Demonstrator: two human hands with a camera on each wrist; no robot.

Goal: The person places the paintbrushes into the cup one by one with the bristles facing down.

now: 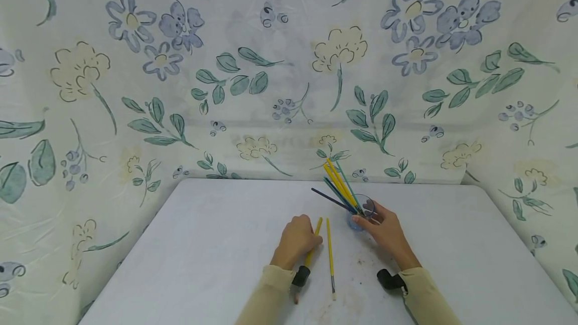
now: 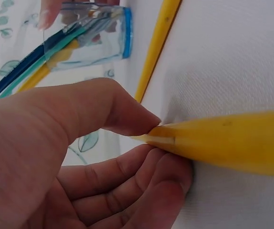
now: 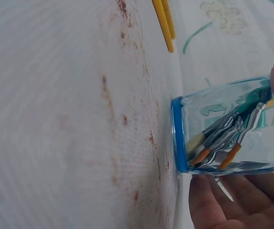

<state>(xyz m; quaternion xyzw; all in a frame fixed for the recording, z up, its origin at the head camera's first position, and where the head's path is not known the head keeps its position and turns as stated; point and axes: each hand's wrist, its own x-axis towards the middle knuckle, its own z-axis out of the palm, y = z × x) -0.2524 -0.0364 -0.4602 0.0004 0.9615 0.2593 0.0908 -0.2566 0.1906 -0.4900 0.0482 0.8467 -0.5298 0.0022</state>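
Note:
My left hand (image 1: 296, 238) pinches a yellow paintbrush (image 2: 232, 140) by its handle between thumb and fingers, low over the white table. Its lower part passes behind the wrist camera in the head view. Just right of it, a second yellow paintbrush (image 1: 330, 247) lies with its bristles toward me. My right hand (image 1: 384, 227) grips a clear glass (image 3: 222, 114) with a blue base, thumb on one side and fingers on the other. Several paintbrushes (image 1: 339, 184) with yellow, green and dark blue handles lean left out of it, bristles down inside.
Brown smudges (image 1: 359, 262) mark the white table (image 1: 203, 245) between my arms. A floral cloth (image 1: 289, 64) hangs behind the table's far edge. Black wrist cameras (image 1: 391, 281) sit at both cuffs, close above the tabletop.

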